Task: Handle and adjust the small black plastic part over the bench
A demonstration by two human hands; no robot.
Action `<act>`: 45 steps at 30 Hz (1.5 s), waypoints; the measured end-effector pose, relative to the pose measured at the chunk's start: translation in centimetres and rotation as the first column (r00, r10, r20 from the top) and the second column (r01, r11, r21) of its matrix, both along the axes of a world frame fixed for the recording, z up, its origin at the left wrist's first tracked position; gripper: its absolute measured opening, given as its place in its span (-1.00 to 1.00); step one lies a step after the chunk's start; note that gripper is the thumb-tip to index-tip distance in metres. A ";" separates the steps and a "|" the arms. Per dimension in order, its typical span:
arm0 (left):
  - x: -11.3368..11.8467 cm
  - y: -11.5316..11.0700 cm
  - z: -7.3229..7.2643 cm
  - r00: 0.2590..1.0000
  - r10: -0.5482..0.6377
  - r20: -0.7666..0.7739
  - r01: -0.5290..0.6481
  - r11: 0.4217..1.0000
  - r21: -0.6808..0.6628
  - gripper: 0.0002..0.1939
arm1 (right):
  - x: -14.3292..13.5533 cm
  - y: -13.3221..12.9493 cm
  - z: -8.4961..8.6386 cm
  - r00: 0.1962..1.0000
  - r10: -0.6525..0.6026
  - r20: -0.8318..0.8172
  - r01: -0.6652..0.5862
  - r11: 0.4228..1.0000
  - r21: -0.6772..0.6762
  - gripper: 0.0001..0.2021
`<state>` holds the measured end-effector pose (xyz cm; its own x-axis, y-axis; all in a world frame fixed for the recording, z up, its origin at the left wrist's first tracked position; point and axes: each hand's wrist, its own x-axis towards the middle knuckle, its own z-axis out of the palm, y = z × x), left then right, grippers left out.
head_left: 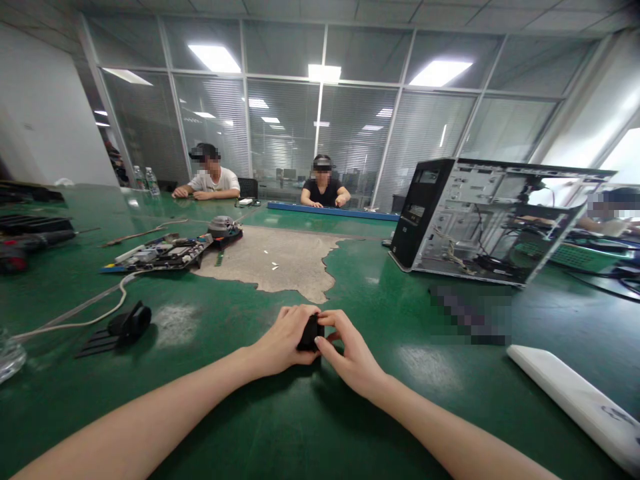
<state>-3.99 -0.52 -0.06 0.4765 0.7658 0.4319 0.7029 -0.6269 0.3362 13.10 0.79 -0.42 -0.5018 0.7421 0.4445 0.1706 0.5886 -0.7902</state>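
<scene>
Between my two hands is a small black block-like part [311, 333], its exact kind unclear. My left hand [286, 339] wraps around it from the left, fingers over its far side and thumb on the near side. From the right, my right hand [350, 350] grips its edge between curved fingers and thumb. Much of the part is covered by my fingers. To the left on the green table [240, 427] lies a black finned plastic piece [127, 323] with a rounded end. Beyond it is a circuit board [163, 252] with a round fan-like cooler [223, 228] at its far right corner.
An open computer case [465, 220] stands at the right. Nearer lies a white oblong object [575, 400]. A pale cable [117, 300] runs across the left side. A green basket [575, 257] sits behind the case. Two people sit across the table, another at the far right.
</scene>
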 end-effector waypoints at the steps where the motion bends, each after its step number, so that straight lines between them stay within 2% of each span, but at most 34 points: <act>1: 0.0 0.0 0.0 1.000 -0.003 0.002 0.003 1.000 -0.003 -0.44 | 0.0 0.0 -0.1 1.000 -0.007 -0.004 0.007 1.000 0.024 -0.86; 7: 0.1 0.1 0.0 1.000 -0.007 0.005 0.007 1.000 0.000 -0.44 | -0.1 0.6 -0.3 0.999 0.021 -0.026 -0.025 0.983 -0.180 -0.79; 9: 0.0 0.1 0.0 1.000 -0.006 0.004 0.006 1.000 0.009 -0.43 | -0.1 0.6 -0.3 0.999 0.042 -0.011 -0.043 0.978 -0.206 -0.78; 11: 0.0 0.2 0.0 1.000 0.000 -0.001 0.000 1.000 0.016 -0.43 | 0.0 0.4 -0.3 0.999 0.045 0.003 -0.043 0.983 -0.180 -0.80; 15: -0.1 0.1 -0.2 1.000 -0.011 -0.006 0.011 1.000 0.017 -0.43 | 0.0 0.1 -0.3 1.000 -0.003 0.002 0.003 1.000 0.011 -0.82; 16: -0.1 0.1 -0.2 1.000 -0.007 -0.004 0.008 1.000 0.019 -0.43 | 0.0 0.1 -0.3 1.000 -0.008 -0.004 0.009 1.000 0.024 -0.84; 21: 0.0 0.1 -0.3 1.000 0.011 -0.002 -0.011 1.000 0.022 -0.43 | 0.0 0.7 -0.4 0.999 0.017 -0.027 -0.022 0.983 -0.184 -0.81; 23: 0.0 0.1 -0.3 1.000 0.006 -0.004 -0.005 1.000 0.024 -0.43 | 0.0 0.7 -0.3 1.000 0.021 -0.008 -0.022 0.976 -0.216 -0.79; 26: -0.1 0.1 -0.2 1.000 0.005 -0.006 -0.004 1.000 0.026 -0.44 | 0.0 0.5 -0.2 1.000 0.027 0.003 -0.026 0.981 -0.194 -0.82; 30: -0.1 0.2 -0.2 1.000 -0.003 -0.003 0.003 0.999 0.032 -0.42 | 0.0 0.2 -0.2 1.000 0.004 -0.021 -0.005 1.000 -0.011 -0.83; 32: -0.1 0.2 -0.3 1.000 -0.005 -0.001 0.005 1.000 0.030 -0.43 | 0.0 0.2 -0.2 0.999 -0.011 -0.033 0.012 0.999 0.032 -0.87; 36: -0.1 0.2 -0.3 1.000 -0.002 -0.001 0.002 1.000 0.031 -0.43 | -0.1 0.4 -0.3 0.999 -0.029 -0.041 0.026 0.998 -0.065 -0.81; 38: -0.1 0.3 -0.3 1.000 -0.003 -0.006 0.003 0.999 0.033 -0.42 | -0.2 0.5 -0.2 1.000 -0.007 -0.020 0.004 0.989 -0.151 -0.73; 41: -0.1 0.2 -0.2 1.000 -0.001 -0.010 0.001 1.000 0.028 -0.43 | -0.2 0.3 -0.1 0.999 0.034 -0.002 -0.033 0.971 -0.239 -0.74; 43: -0.1 0.2 -0.2 1.000 -0.002 -0.007 0.002 1.000 0.024 -0.43 | -0.1 0.2 0.0 1.000 0.027 -0.003 -0.027 0.982 -0.188 -0.76; 45: -0.1 0.1 -0.1 1.000 -0.005 -0.003 0.005 1.000 0.023 -0.43 | 0.0 0.1 0.0 1.000 0.010 -0.007 -0.010 0.997 -0.078 -0.78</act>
<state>-4.06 -0.41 -0.18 0.4815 0.7534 0.4479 0.7006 -0.6379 0.3198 13.10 0.85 -0.44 -0.5066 0.7693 0.3892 0.1593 0.5271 -0.8347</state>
